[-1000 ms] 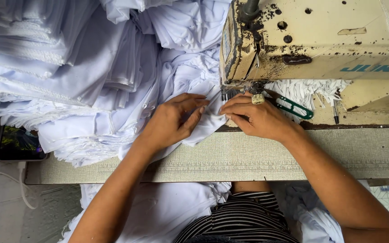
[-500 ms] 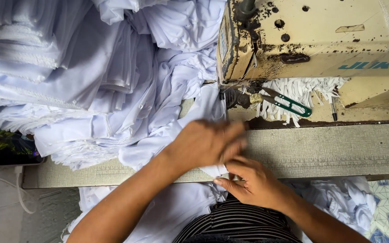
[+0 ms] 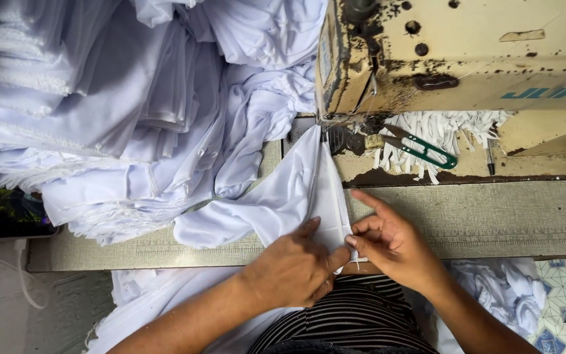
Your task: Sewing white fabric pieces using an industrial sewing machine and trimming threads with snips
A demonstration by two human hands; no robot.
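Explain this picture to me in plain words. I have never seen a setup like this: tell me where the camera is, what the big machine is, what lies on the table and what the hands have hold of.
The picture comes from a camera worn on a person's head, looking down at their own two hands and lap. The big cream-coloured block at the top right is an old, stained sewing machine. It stands on a grey work table. Beside its needle lie green-handled thread snips on a small heap of white fabric strips. To the left, white cloth is stacked in a tall pile. One white fabric piece runs from the needle down to the table's near edge. The left hand lies flat on it, and the right hand pinches its folded edge between finger and thumb. At the far left, a dark phone lies half under the pile.
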